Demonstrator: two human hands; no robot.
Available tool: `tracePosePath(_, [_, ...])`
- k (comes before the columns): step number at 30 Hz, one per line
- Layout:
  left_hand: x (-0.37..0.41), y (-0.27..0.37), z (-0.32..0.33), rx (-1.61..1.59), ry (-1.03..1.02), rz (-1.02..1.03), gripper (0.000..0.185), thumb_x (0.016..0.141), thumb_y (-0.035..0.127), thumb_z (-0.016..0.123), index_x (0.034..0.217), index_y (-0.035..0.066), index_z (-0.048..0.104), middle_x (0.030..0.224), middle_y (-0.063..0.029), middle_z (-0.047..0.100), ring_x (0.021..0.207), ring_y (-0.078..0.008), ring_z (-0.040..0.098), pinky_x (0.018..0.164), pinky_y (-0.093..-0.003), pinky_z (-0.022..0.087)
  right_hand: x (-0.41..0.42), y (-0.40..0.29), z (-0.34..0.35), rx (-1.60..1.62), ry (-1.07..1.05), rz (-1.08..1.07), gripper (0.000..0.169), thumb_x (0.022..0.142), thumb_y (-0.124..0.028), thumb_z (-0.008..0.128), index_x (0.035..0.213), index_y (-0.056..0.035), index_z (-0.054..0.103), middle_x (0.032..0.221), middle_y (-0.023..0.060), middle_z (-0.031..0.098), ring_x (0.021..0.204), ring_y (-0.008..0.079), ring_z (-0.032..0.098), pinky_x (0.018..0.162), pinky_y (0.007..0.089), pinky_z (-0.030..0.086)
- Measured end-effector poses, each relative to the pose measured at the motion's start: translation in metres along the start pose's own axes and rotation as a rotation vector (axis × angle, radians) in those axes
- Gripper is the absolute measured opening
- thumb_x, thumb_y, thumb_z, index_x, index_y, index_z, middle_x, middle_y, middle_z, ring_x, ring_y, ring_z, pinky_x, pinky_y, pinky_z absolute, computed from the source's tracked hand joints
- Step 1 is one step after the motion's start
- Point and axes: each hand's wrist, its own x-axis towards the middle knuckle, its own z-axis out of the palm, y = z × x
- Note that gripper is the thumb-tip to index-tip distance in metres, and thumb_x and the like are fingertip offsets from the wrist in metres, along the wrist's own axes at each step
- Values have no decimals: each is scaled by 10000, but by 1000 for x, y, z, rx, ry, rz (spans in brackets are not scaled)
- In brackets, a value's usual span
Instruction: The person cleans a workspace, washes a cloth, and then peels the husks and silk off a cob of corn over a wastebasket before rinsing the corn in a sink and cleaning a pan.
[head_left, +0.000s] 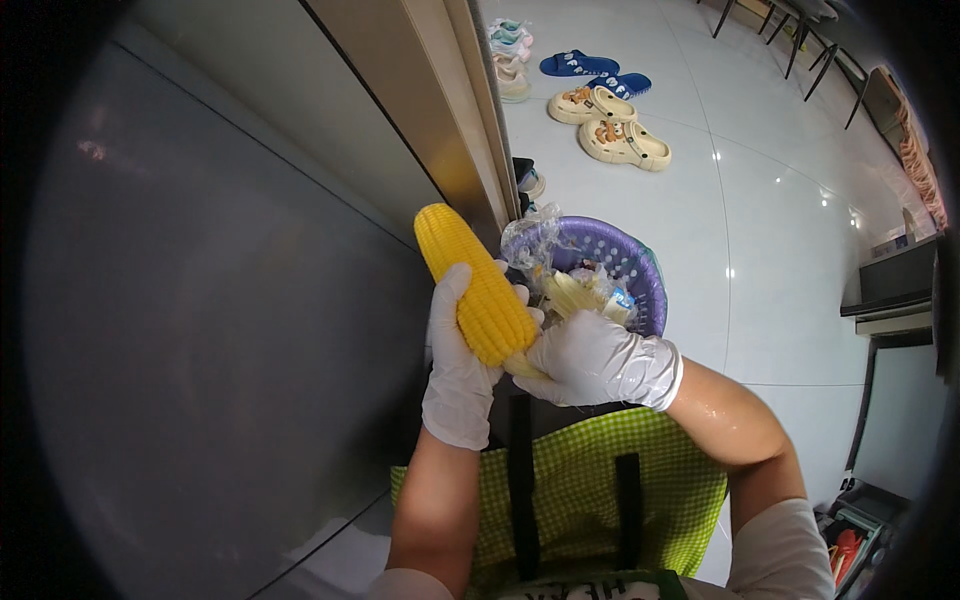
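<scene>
My left hand, in a white disposable glove, is wrapped around a bare yellow corn cob that slants up to the left. At the cob's lower end, my gloved right hand grips pale corn husk close to the stalk. More pale husk shows just beyond the right hand, over a purple perforated basket; whether it is held or lies in the basket I cannot tell. Clear plastic wrapping hangs over the basket's left rim. The right fingertips are partly hidden.
A dark cabinet panel stands close on the left. Beyond the basket, cream clogs and blue slippers lie on the tiled floor. A green checked bag with black straps is below my hands. Chair legs stand far right.
</scene>
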Motion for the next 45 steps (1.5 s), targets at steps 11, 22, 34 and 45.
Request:
tracePosePath(11, [-4,4,-21,-13,-415,-294,602,835,520,590,1170,22,538,912,-142,624,686,-263,634,538,-379,560,-11,19,7,-292,1,-569,175,811,-266,587,712,-124,612,593,37,561,520,240,591,463,373,477])
tracePosePath(22, [-13,1,-6,-34,1,99,587,818,581,599,1099,69,550,870,-87,597,736,-234,622,577,-351,551,-12,78,60,263,154,605,853,800,-417,730,1428,4,335,1339,246,492,1271,340,461,1082,396,333])
tracePosePath(34, [-21,5,-4,-25,82,134,548,806,554,638,1067,81,543,891,-89,585,770,-254,618,630,-373,539,4,103,117,250,-213,897,485,989,-185,372,1459,-77,327,1524,162,284,1378,336,321,1129,366,278])
tracePosePath(45, [-21,-4,-7,-4,43,192,529,831,513,644,1108,81,513,900,-91,572,805,-218,608,707,-378,547,-16,100,70,-55,-237,591,717,846,-320,618,1441,-31,339,1455,215,374,1346,372,359,1131,374,275])
